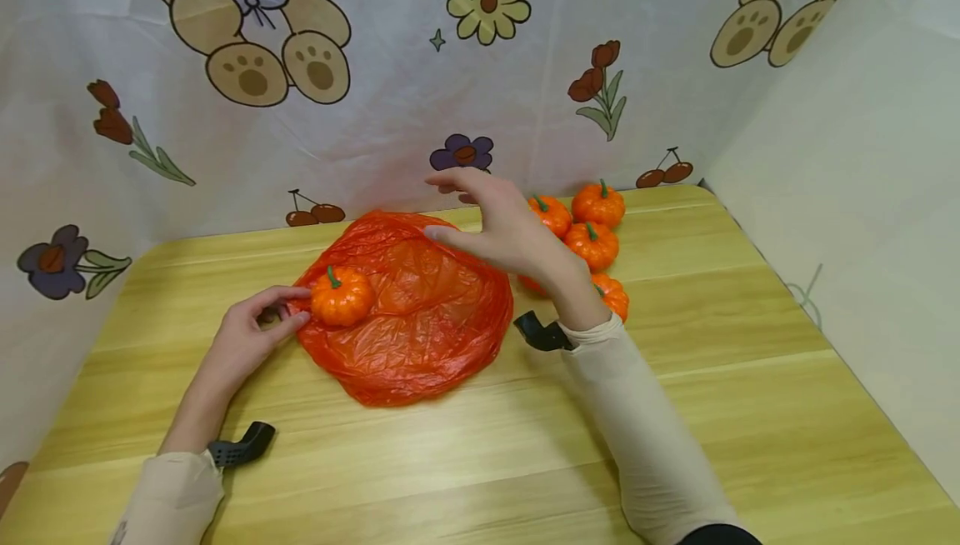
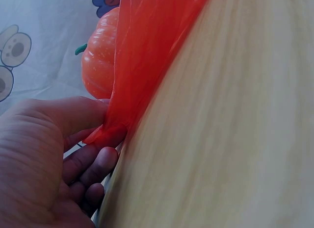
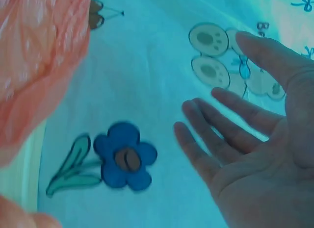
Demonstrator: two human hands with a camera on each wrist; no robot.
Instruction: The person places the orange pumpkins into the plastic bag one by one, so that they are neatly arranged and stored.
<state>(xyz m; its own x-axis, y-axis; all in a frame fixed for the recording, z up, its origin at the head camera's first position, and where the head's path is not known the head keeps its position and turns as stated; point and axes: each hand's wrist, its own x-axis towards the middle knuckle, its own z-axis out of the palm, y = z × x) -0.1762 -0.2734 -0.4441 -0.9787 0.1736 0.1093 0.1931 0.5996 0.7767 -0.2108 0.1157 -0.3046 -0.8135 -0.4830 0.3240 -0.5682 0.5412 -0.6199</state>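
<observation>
A thin red plastic bag lies spread on the table with its mouth open. One small orange pumpkin with a green stem sits at the bag's left side. My left hand pinches the bag's left rim beside that pumpkin; in the left wrist view, the red film runs between the thumb and fingers. Over the bag's far right side, my right hand hovers with fingers extended and spread. Nothing is in its grasp in the right wrist view, where the bag fills the upper left.
Several more orange pumpkins cluster to the right of the bag, partly hidden behind my right wrist. A printed cloth hangs along the table's back edge. A pale wall stands to the right of the wooden table.
</observation>
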